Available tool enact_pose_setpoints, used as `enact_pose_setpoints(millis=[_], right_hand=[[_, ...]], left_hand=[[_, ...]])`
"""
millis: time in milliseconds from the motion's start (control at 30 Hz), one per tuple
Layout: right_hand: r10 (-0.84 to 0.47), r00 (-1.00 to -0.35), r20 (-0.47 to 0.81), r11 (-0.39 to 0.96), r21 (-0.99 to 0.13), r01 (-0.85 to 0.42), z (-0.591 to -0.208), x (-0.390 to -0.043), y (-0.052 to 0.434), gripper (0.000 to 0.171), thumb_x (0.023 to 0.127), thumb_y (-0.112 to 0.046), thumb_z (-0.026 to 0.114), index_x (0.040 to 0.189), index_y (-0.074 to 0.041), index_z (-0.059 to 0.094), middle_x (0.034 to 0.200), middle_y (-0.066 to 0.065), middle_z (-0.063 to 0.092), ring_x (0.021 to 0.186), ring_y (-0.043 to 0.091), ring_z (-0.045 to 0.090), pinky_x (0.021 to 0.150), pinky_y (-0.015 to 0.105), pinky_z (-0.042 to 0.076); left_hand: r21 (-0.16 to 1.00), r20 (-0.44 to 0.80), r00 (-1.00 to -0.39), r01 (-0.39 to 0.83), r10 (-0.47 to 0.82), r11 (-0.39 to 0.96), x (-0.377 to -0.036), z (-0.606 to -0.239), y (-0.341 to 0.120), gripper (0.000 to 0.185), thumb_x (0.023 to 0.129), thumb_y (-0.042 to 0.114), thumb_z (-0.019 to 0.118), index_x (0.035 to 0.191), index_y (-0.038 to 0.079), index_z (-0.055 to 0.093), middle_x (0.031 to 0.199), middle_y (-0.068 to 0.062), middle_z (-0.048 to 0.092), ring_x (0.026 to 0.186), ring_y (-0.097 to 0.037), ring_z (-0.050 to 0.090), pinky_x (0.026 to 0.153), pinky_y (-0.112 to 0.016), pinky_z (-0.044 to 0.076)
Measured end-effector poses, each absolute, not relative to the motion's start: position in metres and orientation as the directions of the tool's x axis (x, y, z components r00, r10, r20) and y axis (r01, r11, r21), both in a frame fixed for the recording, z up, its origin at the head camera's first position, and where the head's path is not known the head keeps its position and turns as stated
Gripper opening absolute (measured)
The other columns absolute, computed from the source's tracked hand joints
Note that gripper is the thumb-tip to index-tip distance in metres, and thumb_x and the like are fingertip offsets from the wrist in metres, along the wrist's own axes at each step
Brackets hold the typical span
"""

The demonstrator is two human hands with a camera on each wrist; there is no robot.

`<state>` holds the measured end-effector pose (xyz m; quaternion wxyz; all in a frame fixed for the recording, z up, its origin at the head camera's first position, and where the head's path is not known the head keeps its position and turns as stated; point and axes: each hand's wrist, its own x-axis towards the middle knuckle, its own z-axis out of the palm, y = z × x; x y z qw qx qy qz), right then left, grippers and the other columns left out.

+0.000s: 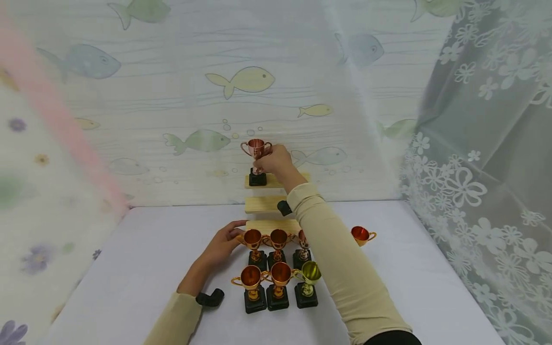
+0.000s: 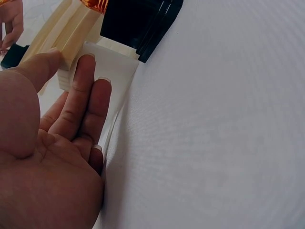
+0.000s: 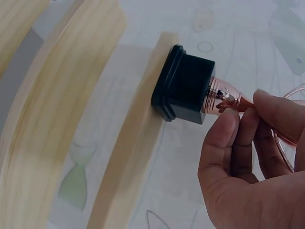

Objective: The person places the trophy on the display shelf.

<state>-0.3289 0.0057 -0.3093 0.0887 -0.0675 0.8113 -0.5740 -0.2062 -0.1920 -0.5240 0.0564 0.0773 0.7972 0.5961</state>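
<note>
Good handling seemed to call for keeping the pink trophy [image 1: 256, 147] upright, its black base [image 3: 188, 88] flat on the top wooden shelf [image 1: 273, 183], and easing the pinch without tugging sideways. The right hand [image 1: 279, 160] had its fingers closed on the stem [image 3: 228, 90], above the base, at the upper middle of the frame. The left hand [image 1: 222, 245], fingers nearly straight, touched the lowest wooden shelf's [image 1: 269, 226] left end.

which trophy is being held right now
The shiny copper-pink two-handled trophy at the top pale wooden shelf: the right hand pinches it, while the other visible trophies sit lower, not gripped.
</note>
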Motion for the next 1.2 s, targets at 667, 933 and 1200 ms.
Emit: enact_pose_setpoints(millis=[667,933,1200], right_hand=[[-0.282,-0.959,-0.038,0.409,-0.909,-0.084,-0.31,-0.326,0.009,0.028,0.096,-0.009,0.076,0.12,0.004,0.07,0.12,0.02,0.067,0.105,0.031,0.065,0.095,0.043,0.056],[-0.367,-0.926,-0.091,0.385,-0.921,-0.062,-0.309,-0.325,0.023,0.032,0.098,-0.008,0.073,0.126,0.005,0.067,0.124,0.02,0.064,0.105,0.035,0.066,0.105,0.052,0.052],[-0.456,-0.888,-0.062,0.447,-0.879,-0.168,-0.299,-0.321,0.053,0.029,0.101,-0.013,0.071,0.125,0.003,0.069,0.12,0.021,0.068,0.112,0.043,0.067,0.104,0.054,0.052]], left_hand=[[0.956,0.007,-0.984,0.058,0.176,0.287,-0.203,-0.525,-0.188,0.048,0.109,0.013,0.06,0.156,0.011,0.048,0.122,-0.011,0.074,0.113,-0.018,0.067,0.094,-0.024,0.047],[0.953,0.008,-0.985,0.061,0.174,0.296,-0.199,-0.526,-0.189,0.049,0.109,0.013,0.061,0.156,0.01,0.048,0.121,-0.011,0.074,0.112,-0.018,0.067,0.093,-0.024,0.046],[0.957,0.021,-0.982,0.074,0.187,0.282,-0.197,-0.527,-0.188,0.05,0.109,0.013,0.06,0.157,0.008,0.047,0.121,-0.011,0.074,0.112,-0.016,0.067,0.094,-0.023,0.047]])
